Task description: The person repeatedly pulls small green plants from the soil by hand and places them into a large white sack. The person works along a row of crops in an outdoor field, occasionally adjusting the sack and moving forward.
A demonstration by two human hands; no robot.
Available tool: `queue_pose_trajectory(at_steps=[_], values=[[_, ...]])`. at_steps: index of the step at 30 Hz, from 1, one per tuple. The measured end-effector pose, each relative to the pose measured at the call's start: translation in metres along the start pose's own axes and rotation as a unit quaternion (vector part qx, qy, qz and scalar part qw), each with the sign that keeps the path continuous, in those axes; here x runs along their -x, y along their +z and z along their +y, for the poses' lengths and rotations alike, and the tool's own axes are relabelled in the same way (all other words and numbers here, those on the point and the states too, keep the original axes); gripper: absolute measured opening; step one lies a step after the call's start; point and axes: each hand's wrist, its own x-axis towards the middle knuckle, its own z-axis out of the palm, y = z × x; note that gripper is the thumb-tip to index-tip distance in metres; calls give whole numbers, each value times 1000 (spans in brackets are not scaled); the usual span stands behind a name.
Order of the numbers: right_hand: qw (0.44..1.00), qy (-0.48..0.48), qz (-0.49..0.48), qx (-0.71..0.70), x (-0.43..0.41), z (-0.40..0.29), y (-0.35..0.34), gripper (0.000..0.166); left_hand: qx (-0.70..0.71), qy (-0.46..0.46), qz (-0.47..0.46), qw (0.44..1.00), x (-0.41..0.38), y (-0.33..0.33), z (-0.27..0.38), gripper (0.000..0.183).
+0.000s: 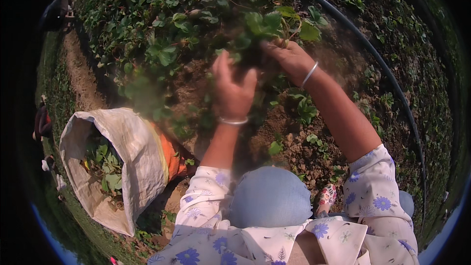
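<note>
My right hand [290, 59] grips a bunch of leafy plants [310, 31] by the stems; they look like strawberry plants, and their leaves spread above the fist. To its left, my left hand [234, 90] is raised over the bed, blurred, with thumb and fingers apart. Its fingertips are close to some leaves, and I see nothing held in it. Bare brown soil [272, 132] with small scattered plants [306, 110] lies below both hands. Each wrist wears a light bangle.
An open white woven sack [147, 154] with an orange lower part lies at left, with pulled plants [107, 171] inside. A black hose [382, 62] curves along the right. Dense green plants [162, 25] grow ahead. Other people [43, 121] are at the far left rim.
</note>
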Motion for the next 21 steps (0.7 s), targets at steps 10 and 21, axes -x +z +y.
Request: queue_pose_trajectory(at_steps=[10,21], values=[[990,121,-66,-27,99,31,8,34,134,-139,-317,928,59,7,31,53],[998,12,-24,64,125,53,11,38,185,-158,-257,935,91,23,33,26]])
